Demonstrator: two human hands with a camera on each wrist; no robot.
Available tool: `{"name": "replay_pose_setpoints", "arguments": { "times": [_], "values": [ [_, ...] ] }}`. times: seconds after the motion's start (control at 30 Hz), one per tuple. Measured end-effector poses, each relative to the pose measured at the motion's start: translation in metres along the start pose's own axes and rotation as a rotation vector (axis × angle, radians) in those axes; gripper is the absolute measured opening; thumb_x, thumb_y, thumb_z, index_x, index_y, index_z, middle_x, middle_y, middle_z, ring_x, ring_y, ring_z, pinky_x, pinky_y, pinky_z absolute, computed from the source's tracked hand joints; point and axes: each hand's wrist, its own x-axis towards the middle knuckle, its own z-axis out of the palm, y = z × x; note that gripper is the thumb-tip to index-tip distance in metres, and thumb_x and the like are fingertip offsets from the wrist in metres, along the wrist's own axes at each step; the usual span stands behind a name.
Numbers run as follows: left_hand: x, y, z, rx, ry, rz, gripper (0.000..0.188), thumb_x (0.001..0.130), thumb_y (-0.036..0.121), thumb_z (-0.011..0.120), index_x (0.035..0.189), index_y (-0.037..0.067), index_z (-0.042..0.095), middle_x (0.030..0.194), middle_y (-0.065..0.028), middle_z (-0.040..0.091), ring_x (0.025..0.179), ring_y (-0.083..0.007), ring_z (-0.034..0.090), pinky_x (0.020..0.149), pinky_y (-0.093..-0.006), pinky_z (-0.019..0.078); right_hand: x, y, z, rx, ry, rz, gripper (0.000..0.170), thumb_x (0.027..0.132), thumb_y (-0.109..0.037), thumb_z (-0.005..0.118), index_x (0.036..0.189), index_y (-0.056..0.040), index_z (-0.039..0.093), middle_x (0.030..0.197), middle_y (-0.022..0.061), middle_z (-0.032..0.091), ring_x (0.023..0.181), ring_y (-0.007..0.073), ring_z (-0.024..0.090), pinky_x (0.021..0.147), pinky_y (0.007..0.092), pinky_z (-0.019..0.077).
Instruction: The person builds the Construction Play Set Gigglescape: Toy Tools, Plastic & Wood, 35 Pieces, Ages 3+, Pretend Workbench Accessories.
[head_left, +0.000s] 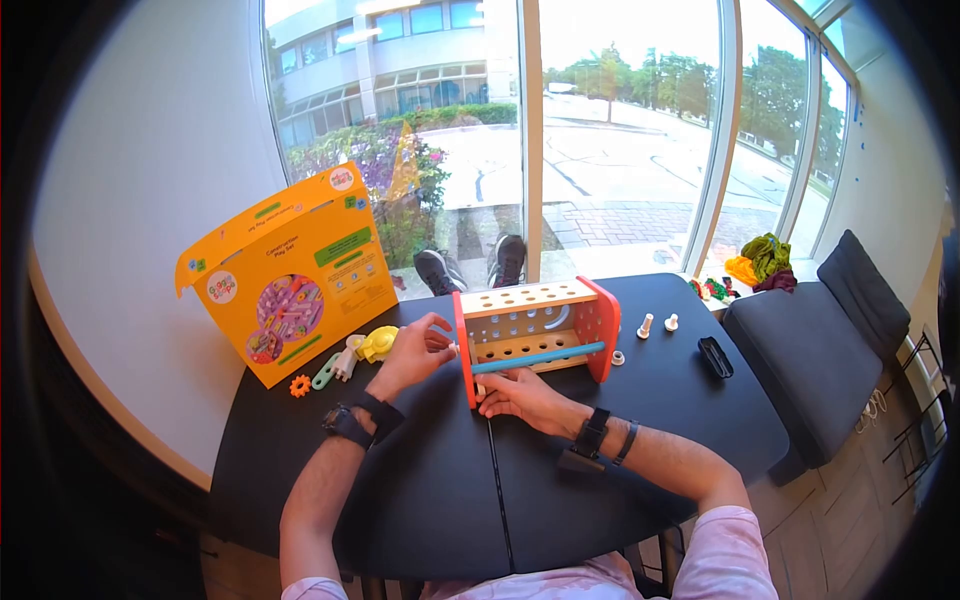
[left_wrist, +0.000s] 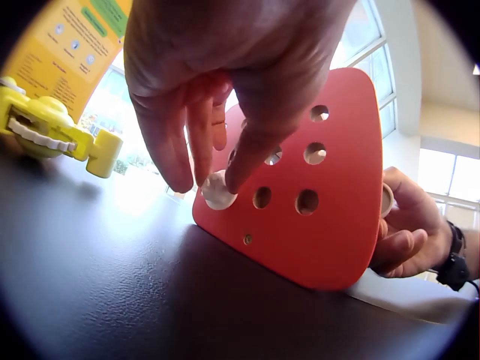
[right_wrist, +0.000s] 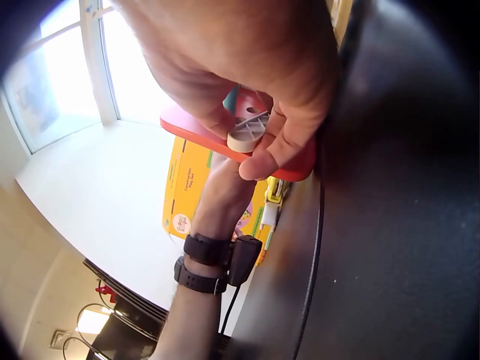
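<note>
A wooden toolbox with red end panels (head_left: 605,325) and a blue rod (head_left: 540,359) stands on the table. At its left panel (left_wrist: 341,236), my left hand (head_left: 408,356) pinches a round white piece (left_wrist: 219,191) against the outer face, at a lower hole. My right hand (head_left: 535,400) is on the near side of the same panel, its thumb and fingers gripping a cream round piece (right_wrist: 247,136) with a ribbed face. Whether the two pieces touch through the panel is hidden.
A yellow box (head_left: 290,280) stands at the left, with a yellow toy (head_left: 378,344), a green wrench (head_left: 325,372) and an orange gear (head_left: 300,386) before it. Right of the toolbox are screws (head_left: 645,326), a nut (head_left: 618,358) and a black case (head_left: 715,358).
</note>
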Motion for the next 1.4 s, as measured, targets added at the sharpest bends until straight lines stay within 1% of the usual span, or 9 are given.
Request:
{"name": "replay_pose_setpoints", "arguments": {
  "times": [0.17, 0.37, 0.6, 0.7, 0.9, 1.0, 1.1, 1.2, 1.4],
  "values": [
    [0.005, -0.011, -0.009, -0.116, 0.043, -0.065, 0.028, 0.100, 0.009, 0.084, 0.122, -0.004, 0.073, 0.101, -0.0151, 0.085, 0.091, -0.0194, 0.083, 0.080, -0.0331, 0.0672, 0.000, 0.000, 0.000, -0.008, 0.007, 0.008, 0.031, 0.114, -0.032, 0.071, 0.125, -0.0036, 0.070, 0.109, 0.0077, 0.077, 0.092, 0.0129, 0.077, 0.087, 0.0277, 0.0640],
    [0.008, -0.035, 0.000, -0.093, -0.182, -0.320, 0.034, 0.112, 0.025, 0.073, 0.123, -0.006, 0.079, 0.102, -0.0105, 0.084, 0.084, -0.0138, 0.077, 0.077, -0.0309, 0.0665, -0.001, 0.000, 0.000, -0.008, 0.001, 0.008, 0.030, 0.114, -0.032, 0.071, 0.124, -0.0039, 0.070, 0.110, 0.0073, 0.076, 0.092, 0.0127, 0.077, 0.087, 0.0274, 0.0638],
    [0.003, -0.037, -0.003, -0.252, -0.143, -0.170, 0.026, 0.110, 0.019, 0.077, 0.126, -0.001, 0.081, 0.110, -0.0055, 0.083, 0.095, -0.0126, 0.077, 0.084, -0.0281, 0.0645, -0.002, -0.001, 0.000, -0.005, -0.006, 0.009, 0.029, 0.115, -0.032, 0.070, 0.124, -0.0042, 0.069, 0.110, 0.0067, 0.076, 0.093, 0.0121, 0.076, 0.087, 0.0273, 0.0639],
    [0.007, -0.025, -0.008, -0.134, -0.221, -0.302, 0.026, 0.108, 0.013, 0.078, 0.129, 0.000, 0.081, 0.114, -0.0067, 0.084, 0.100, -0.0137, 0.078, 0.084, -0.0281, 0.0641, -0.002, -0.001, 0.001, -0.003, -0.005, 0.006, 0.029, 0.115, -0.032, 0.070, 0.124, -0.0041, 0.070, 0.110, 0.0063, 0.075, 0.093, 0.0120, 0.076, 0.088, 0.0274, 0.0640],
    [0.011, -0.051, 0.001, -0.051, -0.146, -0.132, 0.027, 0.108, 0.015, 0.077, 0.132, 0.002, 0.081, 0.114, -0.0042, 0.084, 0.101, -0.0133, 0.078, 0.084, -0.0289, 0.0644, -0.001, 0.001, -0.001, -0.007, -0.019, 0.002, 0.029, 0.114, -0.031, 0.072, 0.123, -0.0044, 0.070, 0.110, 0.0050, 0.075, 0.093, 0.0113, 0.076, 0.088, 0.0274, 0.0638],
    [0.006, -0.026, 0.003, -0.191, -0.084, -0.273, 0.031, 0.102, 0.019, 0.084, 0.123, -0.004, 0.082, 0.102, -0.0104, 0.086, 0.090, -0.0157, 0.081, 0.081, -0.0315, 0.0664, -0.001, 0.001, -0.001, -0.017, -0.032, -0.001, 0.029, 0.112, -0.031, 0.074, 0.124, -0.0048, 0.070, 0.110, 0.0042, 0.075, 0.092, 0.0106, 0.075, 0.086, 0.0270, 0.0633],
    [0.009, -0.032, 0.000, -0.126, -0.164, -0.271, 0.032, 0.102, 0.019, 0.084, 0.125, -0.003, 0.081, 0.110, -0.0117, 0.086, 0.094, -0.0174, 0.082, 0.082, -0.0320, 0.0664, -0.004, -0.002, 0.000, -0.052, -0.047, 0.002, 0.028, 0.111, -0.028, 0.076, 0.125, -0.0051, 0.070, 0.109, 0.0033, 0.074, 0.091, 0.0100, 0.074, 0.085, 0.0268, 0.0626],
    [0.010, -0.047, 0.001, -0.056, -0.083, -0.023, 0.036, 0.103, 0.020, 0.083, 0.132, -0.003, 0.079, 0.111, -0.0110, 0.085, 0.096, -0.0173, 0.081, 0.081, -0.0312, 0.0661, -0.005, -0.003, 0.001, -0.062, -0.046, 0.008, 0.028, 0.109, -0.026, 0.077, 0.126, -0.0053, 0.070, 0.108, 0.0026, 0.074, 0.091, 0.0096, 0.073, 0.083, 0.0268, 0.0622],
    [0.015, -0.042, 0.003, -0.195, -0.084, -0.249, 0.035, 0.105, 0.013, 0.079, 0.137, -0.001, 0.075, 0.106, -0.0105, 0.085, 0.099, -0.0172, 0.081, 0.080, -0.0344, 0.0657, -0.007, -0.004, 0.002, -0.056, -0.062, 0.011, 0.030, 0.107, -0.023, 0.080, 0.128, -0.0047, 0.070, 0.109, 0.0025, 0.074, 0.090, 0.0089, 0.071, 0.081, 0.0273, 0.0618]
  ]
}}
